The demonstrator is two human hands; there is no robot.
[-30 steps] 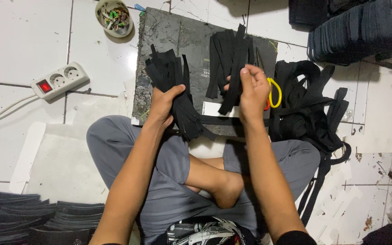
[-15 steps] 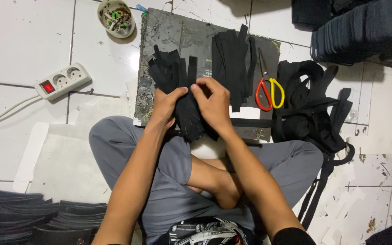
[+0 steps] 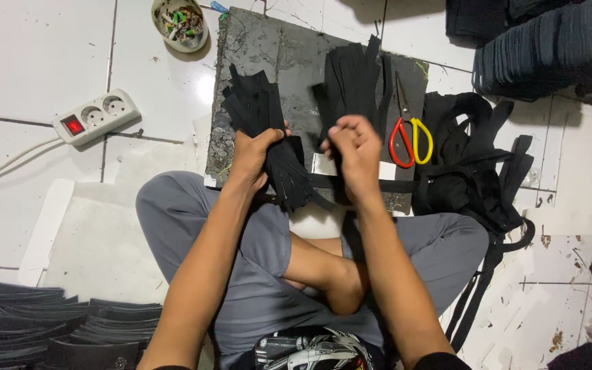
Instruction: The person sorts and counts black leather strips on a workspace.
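Two hands raised over the dark board [image 3: 289,55]: my left hand [image 3: 255,156] clenches a bundle of black strips [image 3: 275,137]; my right hand [image 3: 354,147], fingers pinched, holds one strip beside it, near scissors [image 3: 409,133].

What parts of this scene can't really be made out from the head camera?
- Left hand: its fingers wrap the bundle of black strips, so the palm side is hidden.
- Right hand: what it pinches is hidden behind its curled fingers.
- Small bowl: cut by the top edge; contents too small to identify.
- Dark stack, upper right: cut by the frame edge.
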